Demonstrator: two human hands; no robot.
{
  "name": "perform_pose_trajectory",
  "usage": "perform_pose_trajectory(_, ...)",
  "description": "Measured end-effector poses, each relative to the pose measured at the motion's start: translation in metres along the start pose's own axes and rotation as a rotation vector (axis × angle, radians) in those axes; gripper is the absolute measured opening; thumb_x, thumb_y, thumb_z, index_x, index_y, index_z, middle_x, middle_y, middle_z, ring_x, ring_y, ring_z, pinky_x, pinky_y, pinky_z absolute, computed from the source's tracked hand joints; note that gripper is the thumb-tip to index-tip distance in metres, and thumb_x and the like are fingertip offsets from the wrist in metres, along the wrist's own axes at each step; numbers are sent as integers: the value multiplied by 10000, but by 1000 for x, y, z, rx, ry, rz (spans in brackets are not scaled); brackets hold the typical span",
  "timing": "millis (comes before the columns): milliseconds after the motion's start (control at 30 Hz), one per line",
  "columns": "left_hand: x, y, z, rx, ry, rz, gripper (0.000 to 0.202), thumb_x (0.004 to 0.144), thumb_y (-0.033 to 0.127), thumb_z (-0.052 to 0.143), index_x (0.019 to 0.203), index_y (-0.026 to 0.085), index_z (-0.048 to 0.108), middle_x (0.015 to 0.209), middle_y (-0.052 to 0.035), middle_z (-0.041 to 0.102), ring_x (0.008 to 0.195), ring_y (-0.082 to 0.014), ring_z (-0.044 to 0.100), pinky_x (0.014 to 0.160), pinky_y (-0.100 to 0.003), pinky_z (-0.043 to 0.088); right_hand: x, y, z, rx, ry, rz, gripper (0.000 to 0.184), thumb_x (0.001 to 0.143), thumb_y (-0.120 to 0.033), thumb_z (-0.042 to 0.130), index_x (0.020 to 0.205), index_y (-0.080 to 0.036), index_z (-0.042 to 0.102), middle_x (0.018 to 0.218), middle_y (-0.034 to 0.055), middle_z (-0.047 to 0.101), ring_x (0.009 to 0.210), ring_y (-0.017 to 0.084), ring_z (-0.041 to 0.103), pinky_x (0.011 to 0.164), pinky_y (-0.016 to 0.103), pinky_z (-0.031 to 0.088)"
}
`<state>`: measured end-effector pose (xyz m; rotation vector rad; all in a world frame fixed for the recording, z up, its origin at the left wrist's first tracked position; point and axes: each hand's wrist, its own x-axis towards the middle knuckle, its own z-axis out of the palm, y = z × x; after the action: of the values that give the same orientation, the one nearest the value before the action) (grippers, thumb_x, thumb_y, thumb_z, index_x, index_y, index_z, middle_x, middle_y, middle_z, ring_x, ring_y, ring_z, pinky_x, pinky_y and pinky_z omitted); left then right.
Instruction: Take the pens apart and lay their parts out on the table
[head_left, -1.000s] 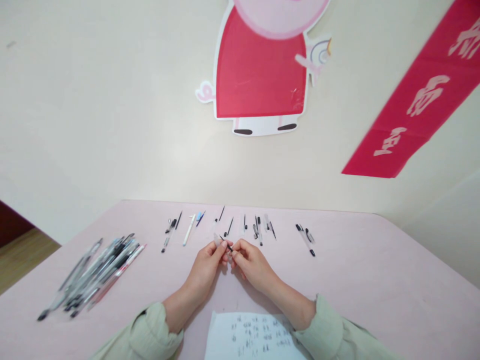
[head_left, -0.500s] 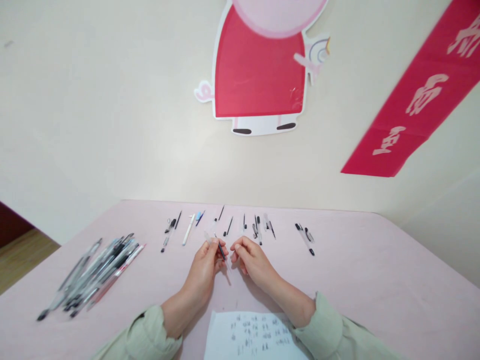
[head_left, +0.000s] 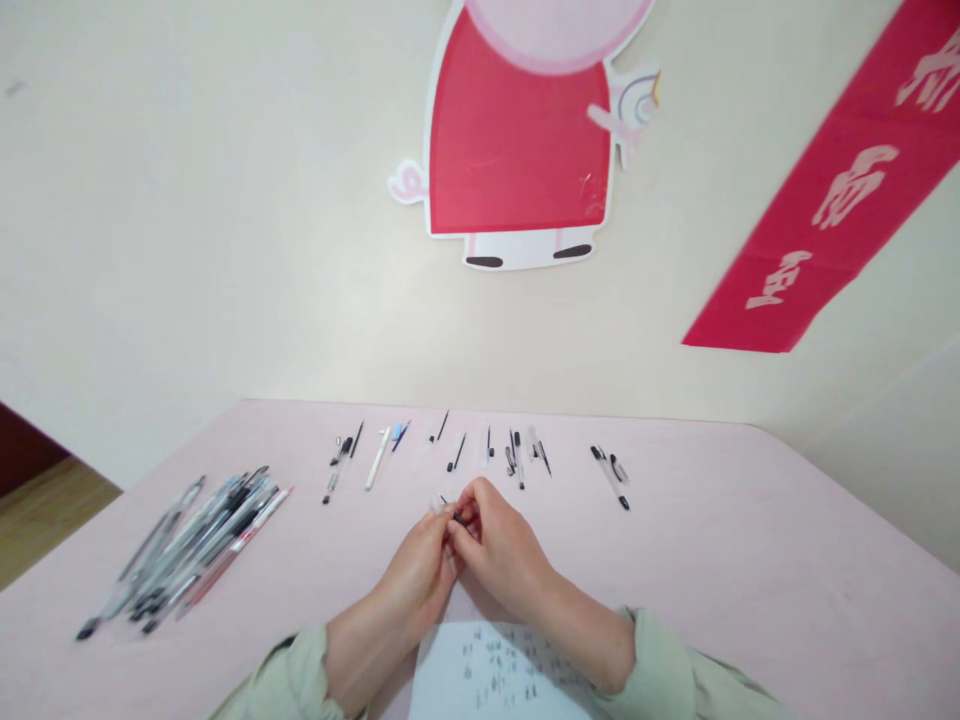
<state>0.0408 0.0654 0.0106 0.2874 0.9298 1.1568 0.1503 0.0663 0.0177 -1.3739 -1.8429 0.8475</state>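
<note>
My left hand [head_left: 420,562] and my right hand [head_left: 501,545] meet above the near middle of the table, fingertips touching. Between them shows a dark pen refill [head_left: 460,520], mostly covered by the fingers. A clear pen part [head_left: 437,504] pokes out above my left thumb; its full shape is hidden. The fingers of both hands are closed around these pieces. Beyond the hands lie a loose black refill [head_left: 459,452] and a clear pen with black ends [head_left: 519,462].
A heap of pens [head_left: 202,545] lies on the left of the pink table [head_left: 720,560]. Taken-apart pens form a row at the back, with a white pen [head_left: 377,460] and a black-capped pen [head_left: 610,478] among them. A handwritten sheet [head_left: 442,690] lies under the wrists.
My right hand has moved left, and its fingers now close on the dark refill at my left fingertips. The clear part and refill, plainly visible before, are now mostly covered.
</note>
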Motion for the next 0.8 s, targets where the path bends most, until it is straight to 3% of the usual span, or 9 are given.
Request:
perform_pose_trajectory(200,-6,-9,2,21,-2,-9,154,837,115,522,829,135,675,877,-96,728,955,-197,666,905,-301,516,-5,-1,4,-267,-55,-18,172,810,-173,493,973,-217,460,854,8,560,676,165,528,599,269,335)
perform_pose_trajectory(500,-13,-11,4,134,-185,27,194,740,260,663,916,178,666,1061,-80,709,1112,-250,607,934,-356,474,1,-1,-3,-379,-133,6,211,839,-87,404,995,-197,495,967,53,583,692,158,528,601,268,318)
perform_pose_trajectory(800,-8,-15,-2,125,-214,25,308,718,317,717,984,177,653,1121,-102,687,1176,-259,564,948,-360,460,-1,-1,-6,-412,-108,1,260,859,-98,421,1064,-204,540,1011,50,571,742,163,557,612,269,343)
